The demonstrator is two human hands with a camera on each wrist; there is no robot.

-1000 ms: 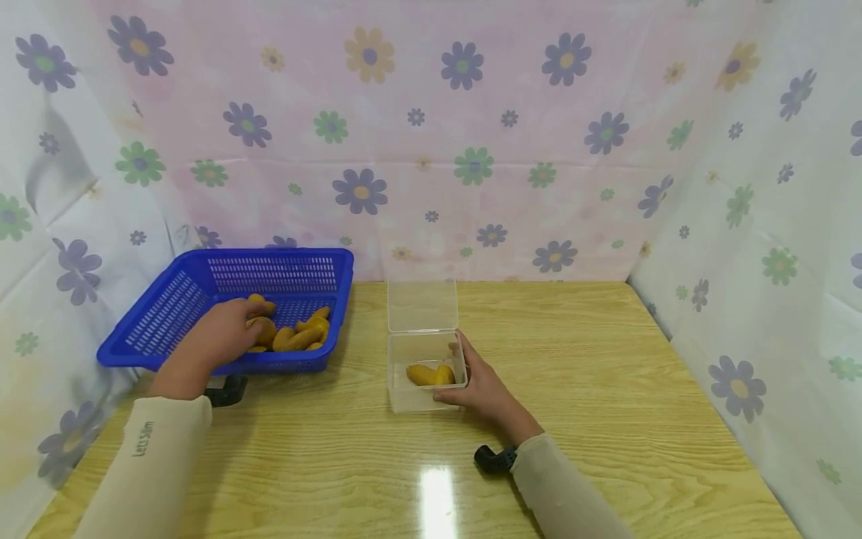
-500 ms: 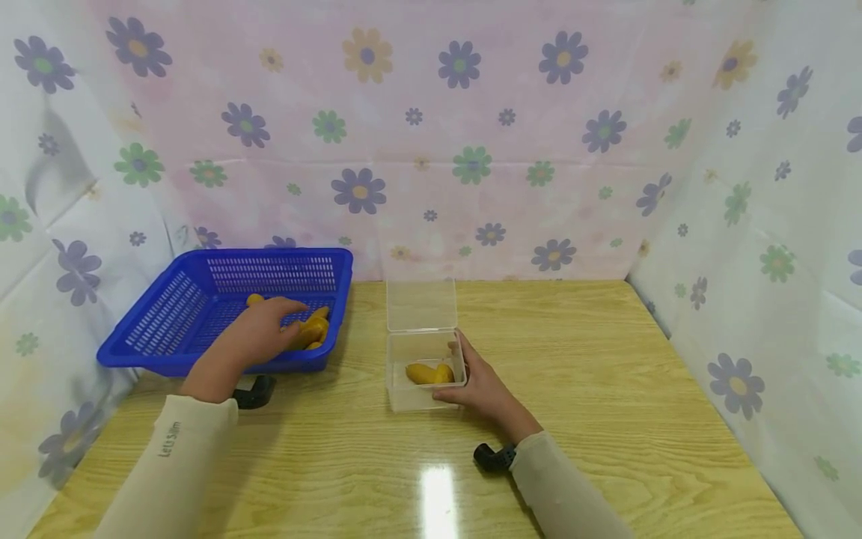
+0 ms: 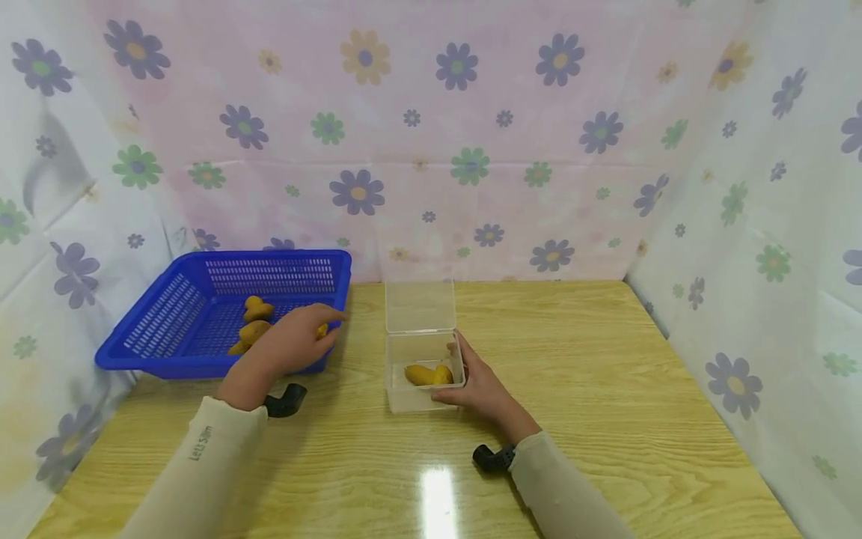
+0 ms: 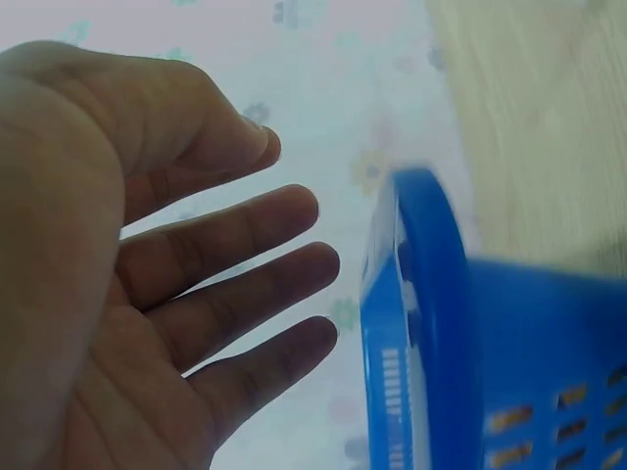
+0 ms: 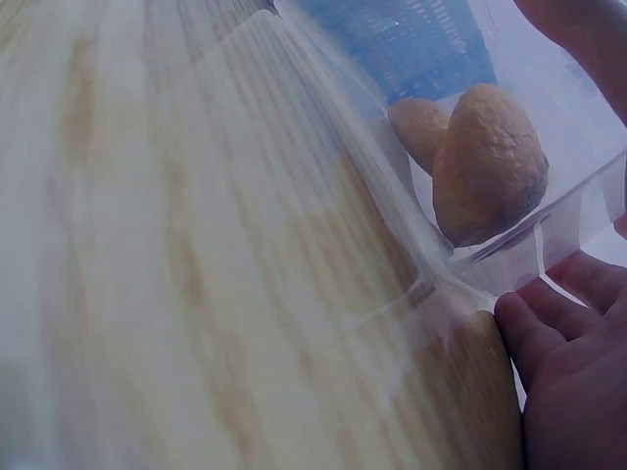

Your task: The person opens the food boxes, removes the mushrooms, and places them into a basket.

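Note:
My left hand [image 3: 299, 340] is over the right side of the blue basket [image 3: 128, 356], palm down. In the left wrist view its fingers [image 4: 284, 215] are stretched out beside the basket's rim, and nothing shows between them. Yellow-brown knobbly pieces [image 3: 254, 331], ginger-like in shape, lie in the basket, some hidden by this hand. My right hand [image 3: 481, 385] grips the right side of a clear plastic box [image 3: 404, 400], thumb at the front. More yellow-brown lumps [image 5: 490, 166] with rounded lobes lie inside. The box's clear lid [image 3: 420, 307] stands raised at the back.
Both things stand on a wood-grain table [image 3: 559, 359], the basket at the back left and the box near the middle. A flower-print cloth [image 3: 431, 150] closes off the back and both sides. A black wrist camera [image 3: 494, 458] sits under each wrist.
My left hand has moved right across the basket to its right rim, uncovering pieces at the left. The right hand and the box have stayed in place.

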